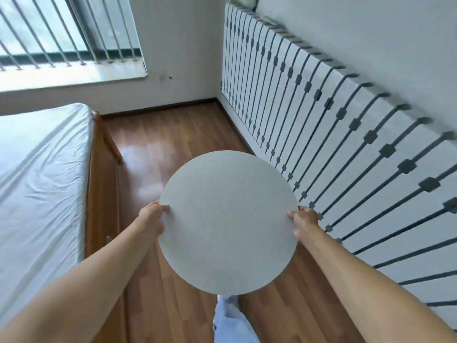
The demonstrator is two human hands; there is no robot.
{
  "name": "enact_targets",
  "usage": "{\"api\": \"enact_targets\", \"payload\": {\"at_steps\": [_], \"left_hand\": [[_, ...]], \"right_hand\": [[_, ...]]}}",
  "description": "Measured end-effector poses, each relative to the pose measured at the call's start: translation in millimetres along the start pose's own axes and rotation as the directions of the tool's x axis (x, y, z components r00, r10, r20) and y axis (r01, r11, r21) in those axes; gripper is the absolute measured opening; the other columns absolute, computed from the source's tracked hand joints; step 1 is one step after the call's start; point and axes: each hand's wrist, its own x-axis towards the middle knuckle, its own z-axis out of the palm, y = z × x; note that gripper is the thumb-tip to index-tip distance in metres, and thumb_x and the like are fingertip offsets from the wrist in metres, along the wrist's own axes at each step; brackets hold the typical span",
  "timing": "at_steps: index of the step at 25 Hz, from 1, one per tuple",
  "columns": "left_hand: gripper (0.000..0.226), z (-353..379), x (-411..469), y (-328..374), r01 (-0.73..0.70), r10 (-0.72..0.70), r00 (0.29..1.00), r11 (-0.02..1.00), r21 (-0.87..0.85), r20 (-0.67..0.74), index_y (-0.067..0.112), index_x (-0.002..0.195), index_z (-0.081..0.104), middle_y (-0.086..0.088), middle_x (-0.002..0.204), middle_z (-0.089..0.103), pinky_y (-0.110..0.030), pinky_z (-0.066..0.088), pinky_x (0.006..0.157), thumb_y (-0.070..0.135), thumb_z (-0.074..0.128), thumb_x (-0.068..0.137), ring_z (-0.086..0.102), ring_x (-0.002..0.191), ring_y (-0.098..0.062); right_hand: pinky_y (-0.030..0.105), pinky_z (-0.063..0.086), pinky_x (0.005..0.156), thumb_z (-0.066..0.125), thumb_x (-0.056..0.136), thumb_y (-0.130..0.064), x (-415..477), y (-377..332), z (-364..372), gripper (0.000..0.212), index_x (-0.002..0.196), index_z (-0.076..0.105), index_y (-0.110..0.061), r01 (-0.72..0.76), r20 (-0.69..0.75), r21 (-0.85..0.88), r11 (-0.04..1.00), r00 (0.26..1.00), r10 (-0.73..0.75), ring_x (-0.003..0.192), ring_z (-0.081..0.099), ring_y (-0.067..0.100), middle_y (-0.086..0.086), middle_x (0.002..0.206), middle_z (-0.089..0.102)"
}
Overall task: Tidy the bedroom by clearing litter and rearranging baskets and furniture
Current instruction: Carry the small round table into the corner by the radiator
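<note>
Holding round white tabletop (227, 221) | left hand (152, 219) and right hand (303, 220) fingers (165, 208) pinching opposite rims

Bed (37, 174) left, slatted panel (333, 134) right, floor (173, 139) between.

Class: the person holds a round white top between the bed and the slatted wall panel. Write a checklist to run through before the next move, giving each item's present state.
1. Grip of the left hand on the left rim of the round white top: ok.
2. Grip of the right hand on the right rim: ok.
3. Top apart from the bed frame: ok.
4. Top apart from the slatted wall panel: cannot tell, they overlap in view.
5. What lies under the top: cannot tell, hidden.
</note>
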Motion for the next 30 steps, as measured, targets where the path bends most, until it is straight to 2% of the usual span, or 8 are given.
{"api": "enact_targets", "payload": {"at_steps": [3, 8, 10, 13, 16, 21, 25, 30], "left_hand": [[0.037, 17, 19, 48, 0.014, -0.014, 0.999, 1.000, -0.027, -0.032, 0.010, 0.118, 0.064, -0.015, 0.121, 0.063, -0.046, 0.045, 0.093, -0.003, 0.056, 0.084, 0.058, 0.094, -0.029], [0.035, 37, 48, 117, -0.019, 0.006, 0.995, 0.991, -0.132, -0.099, 0.005, 0.125, 0.058, -0.011, 0.121, 0.061, -0.037, 0.043, 0.083, 0.005, 0.057, 0.089, 0.059, 0.106, -0.030], [0.036, 41, 64, 143, -0.034, 0.011, 0.989, 0.987, -0.155, -0.144, 0.003, 0.128, 0.055, -0.014, 0.121, 0.059, -0.035, 0.040, 0.082, 0.008, 0.056, 0.092, 0.058, 0.106, -0.030], [0.037, 44, 89, 180, -0.030, -0.005, 0.983, 0.983, -0.182, -0.186, 0.002, 0.129, 0.052, -0.014, 0.131, 0.055, -0.035, 0.040, 0.086, 0.011, 0.055, 0.093, 0.055, 0.117, -0.032], [0.039, 46, 126, 224, 0.002, -0.041, 0.980, 0.980, -0.199, -0.195, 0.003, 0.131, 0.050, -0.013, 0.134, 0.053, -0.038, 0.041, 0.094, 0.014, 0.054, 0.094, 0.054, 0.117, -0.030], [0.043, 42, 216, 310, 0.086, -0.117, 0.985, 0.971, -0.223, -0.130, 0.004, 0.130, 0.051, -0.011, 0.131, 0.057, -0.040, 0.042, 0.094, 0.018, 0.057, 0.090, 0.058, 0.114, -0.031], [0.044, 48, 272, 390, 0.078, -0.098, 0.991, 0.977, -0.200, -0.092, 0.005, 0.134, 0.048, -0.012, 0.130, 0.056, -0.042, 0.042, 0.098, 0.017, 0.054, 0.092, 0.057, 0.116, -0.032], [0.037, 64, 334, 479, 0.054, -0.068, 0.995, 0.982, -0.181, -0.074, 0.008, 0.126, 0.053, -0.009, 0.124, 0.061, -0.042, 0.044, 0.100, 0.019, 0.051, 0.091, 0.060, 0.110, -0.030]], "right_hand": [[0.042, 0.050, 0.073, 0.052, 0.085, 0.014, 35, -36, 47, 0.018, 0.089, 0.054, -0.004, -0.012, 0.059, 0.007, 1.000, 0.998, 0.011, 0.080, 0.057, 0.028, 0.018, 0.094, 0.059], [0.047, 0.051, 0.084, 0.052, 0.087, 0.010, 85, -103, 125, 0.024, 0.109, 0.058, 0.000, 0.000, 0.150, -0.011, 1.000, 0.989, 0.001, 0.087, 0.057, 0.029, 0.018, 0.097, 0.060], [0.050, 0.051, 0.087, 0.053, 0.087, 0.009, 98, -131, 159, 0.014, 0.096, 0.058, 0.000, 0.028, 0.168, -0.028, 0.999, 0.985, -0.023, 0.086, 0.058, 0.030, 0.018, 0.097, 0.060], [0.049, 0.051, 0.086, 0.052, 0.087, 0.010, 115, -164, 210, 0.023, 0.075, 0.053, -0.010, 0.048, 0.190, -0.045, 0.998, 0.981, -0.038, 0.072, 0.057, 0.027, 0.015, 0.089, 0.060], [0.046, 0.051, 0.083, 0.053, 0.087, 0.010, 135, -193, 265, 0.014, 0.091, 0.060, -0.001, 0.053, 0.217, -0.052, 0.997, 0.975, -0.041, 0.067, 0.056, 0.025, 0.011, 0.081, 0.060], [0.050, 0.052, 0.092, 0.056, 0.086, 0.008, 172, -235, 364, 0.032, 0.118, 0.057, 0.004, 0.055, 0.185, -0.043, 0.998, 0.982, -0.046, 0.086, 0.058, 0.028, 0.019, 0.098, 0.063], [0.051, 0.050, 0.091, 0.055, 0.086, 0.010, 193, -277, 442, 0.036, 0.121, 0.056, 0.005, 0.034, 0.163, -0.003, 0.999, 0.986, -0.033, 0.077, 0.058, 0.026, 0.017, 0.093, 0.062], [0.051, 0.050, 0.092, 0.055, 0.086, 0.009, 219, -324, 514, 0.036, 0.123, 0.055, 0.006, 0.019, 0.125, 0.059, 0.998, 0.992, -0.027, 0.089, 0.058, 0.028, 0.020, 0.102, 0.062]]}}
